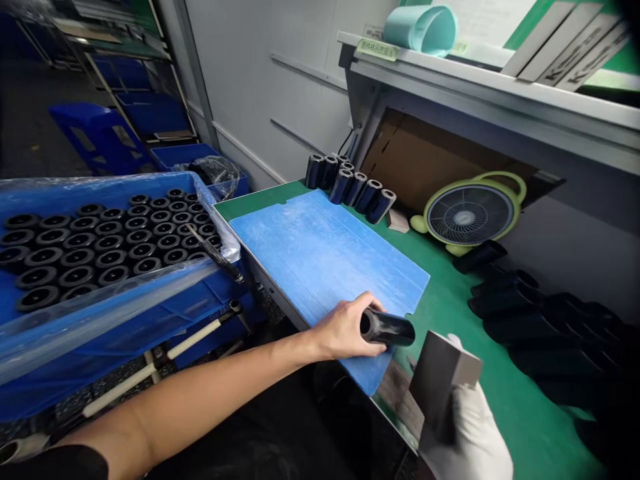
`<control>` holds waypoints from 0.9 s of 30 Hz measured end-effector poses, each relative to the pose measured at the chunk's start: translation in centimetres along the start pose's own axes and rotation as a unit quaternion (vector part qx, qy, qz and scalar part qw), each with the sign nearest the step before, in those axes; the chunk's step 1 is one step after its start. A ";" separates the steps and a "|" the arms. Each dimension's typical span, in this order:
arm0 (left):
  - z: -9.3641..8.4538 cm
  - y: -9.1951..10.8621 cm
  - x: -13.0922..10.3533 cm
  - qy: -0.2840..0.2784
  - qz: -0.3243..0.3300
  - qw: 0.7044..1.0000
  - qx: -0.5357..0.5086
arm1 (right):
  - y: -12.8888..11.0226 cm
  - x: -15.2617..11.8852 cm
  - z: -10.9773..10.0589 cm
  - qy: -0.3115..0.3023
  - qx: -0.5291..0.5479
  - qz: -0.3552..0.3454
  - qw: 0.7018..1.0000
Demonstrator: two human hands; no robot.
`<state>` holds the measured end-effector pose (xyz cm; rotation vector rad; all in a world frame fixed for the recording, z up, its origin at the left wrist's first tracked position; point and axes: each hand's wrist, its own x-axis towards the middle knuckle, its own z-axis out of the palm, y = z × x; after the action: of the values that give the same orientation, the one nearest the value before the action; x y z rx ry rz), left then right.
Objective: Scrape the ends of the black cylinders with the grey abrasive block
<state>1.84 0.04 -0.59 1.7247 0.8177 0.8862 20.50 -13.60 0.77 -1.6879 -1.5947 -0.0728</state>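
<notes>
My bare left hand (347, 328) is wrapped round a glossy black tube (393, 329), which lies sideways with its open end toward the left. The tube is over the near end of a blue plastic sheet (330, 253) on the green tabletop. In a white glove, my right hand (477, 420) grips a dark grey rectangular block (437, 373), slightly blurred, just right of the tube. Block and tube look apart. Below the block, at the table edge, is a worn brownish patch (400, 393) whose kind I cannot make out.
Left of the table stands a blue crate (125, 290) lined with clear plastic, holding several upright black tubes (113, 243). More tubes (367, 193) stand at the sheet's far edge. A green fan (473, 213) and stacked dark tubes (540, 320) are at right, under a shelf (480, 80).
</notes>
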 end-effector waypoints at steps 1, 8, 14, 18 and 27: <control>0.1 0.0 -0.1 -0.003 0.005 1.000 0.000 | -0.5 -0.7 0.5 0.009 -0.003 0.019 1.000; 0.3 -0.5 -0.4 -0.021 0.014 1.000 0.015 | -1.9 -2.8 4.1 0.019 -0.022 -0.085 0.996; 0.3 -0.7 -0.3 -0.031 0.030 0.999 0.016 | -1.6 -0.9 5.9 0.027 -0.107 -0.207 0.972; 0.4 -0.8 -0.4 -0.040 0.041 0.997 0.045 | -1.8 -0.1 5.7 0.004 -0.118 -0.239 0.964; 0.8 -1.3 -0.4 -0.061 0.080 0.994 0.053 | -2.1 0.2 5.8 0.017 -0.142 -0.231 0.962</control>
<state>2.14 -0.29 -2.12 1.9385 0.6627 0.8457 15.99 -10.42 -2.05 -1.4727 -1.9967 -0.5869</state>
